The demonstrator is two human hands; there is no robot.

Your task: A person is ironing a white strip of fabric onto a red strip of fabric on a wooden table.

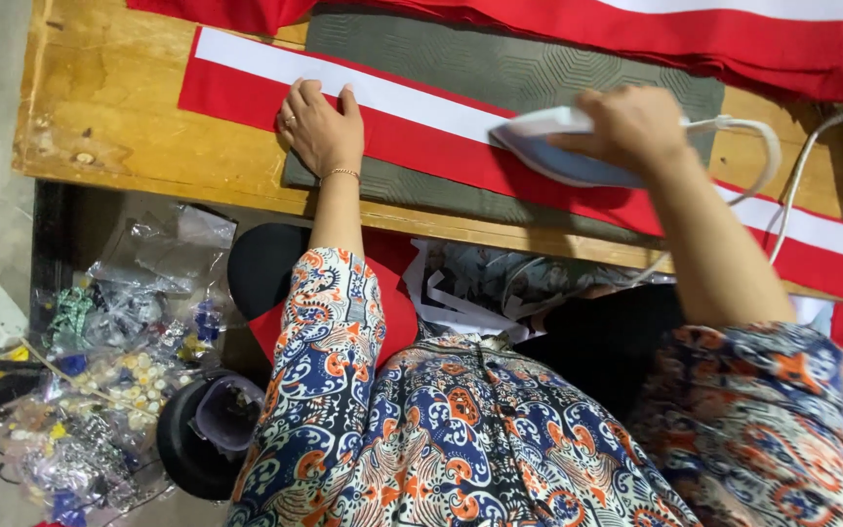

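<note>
1. The step in hand looks like pressing: the right hand (636,125) is closed around the handle of a white and blue iron (563,148), whose soleplate sits on a long red and white fabric strip (421,122).
2. The left hand (319,127) lies open and flat, fingers spread, pinning the strip just left of the iron.
3. The strip runs slantwise over a grey pressing mat (500,63) on the wooden counter (100,107), its right end reaching toward the counter's right edge.
4. As a judgement, the next move calls for a steady glide along the strip while the flat hand keeps the cloth taut and clear of the hot plate.
5. The iron's tip and most of its handle are hidden by the right hand; its white cord (768,156) runs off to the right.
6. More red and white cloth (734,29) is cut off at the top edge.
7. Clear bags of small items (100,371) on the floor are too cluttered to make out.
</note>
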